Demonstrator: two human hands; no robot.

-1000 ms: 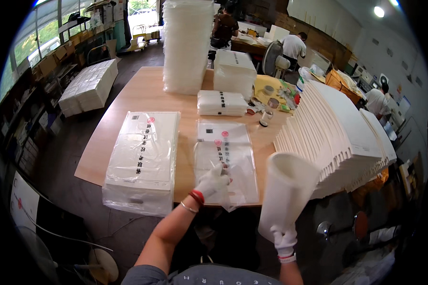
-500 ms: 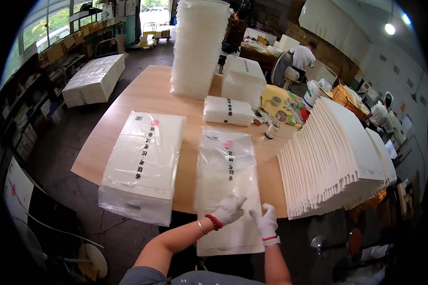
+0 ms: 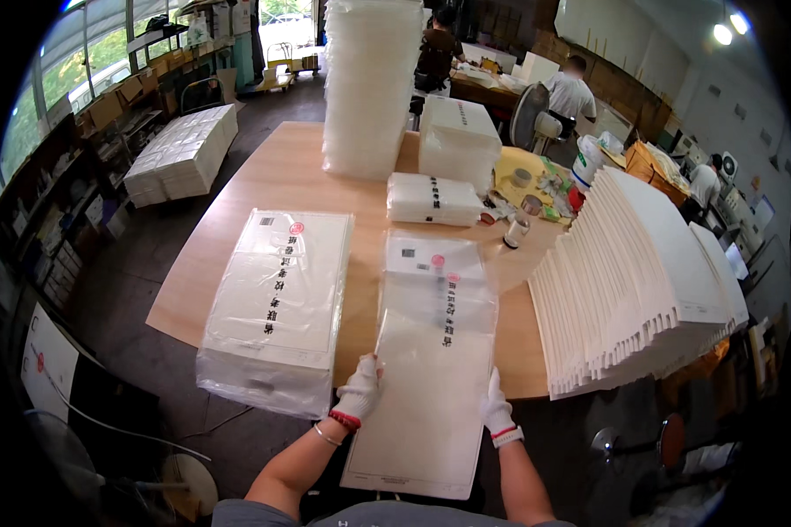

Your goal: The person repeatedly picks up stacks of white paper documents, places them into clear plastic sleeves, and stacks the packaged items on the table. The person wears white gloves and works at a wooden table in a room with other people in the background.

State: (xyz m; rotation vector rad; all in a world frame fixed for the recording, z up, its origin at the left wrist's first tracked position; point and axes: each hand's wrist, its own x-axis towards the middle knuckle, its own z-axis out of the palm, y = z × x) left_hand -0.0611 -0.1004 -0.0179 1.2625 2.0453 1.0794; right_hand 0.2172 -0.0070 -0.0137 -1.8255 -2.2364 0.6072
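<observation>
A flat white sheet-like item (image 3: 422, 413) lies partly inside a clear plastic bag (image 3: 437, 285) at the wooden table's near edge, its lower half hanging over the edge toward me. My left hand (image 3: 359, 390), in a white glove with a red cuff, grips the item's left side. My right hand (image 3: 497, 408), gloved the same way, grips its right side. The bag has dark printing and a red mark down its middle.
A thick bagged stack (image 3: 277, 303) lies left of the bag. A fanned row of white flat items (image 3: 633, 281) stands at the right. Tall stacks of white trays (image 3: 369, 83), smaller packs (image 3: 434, 198), tape and cups sit farther back. People work at distant tables (image 3: 571, 88).
One second ago my right hand held a white item upright at the right; now it lies flat, partly in the bag, with both hands on its sides.
</observation>
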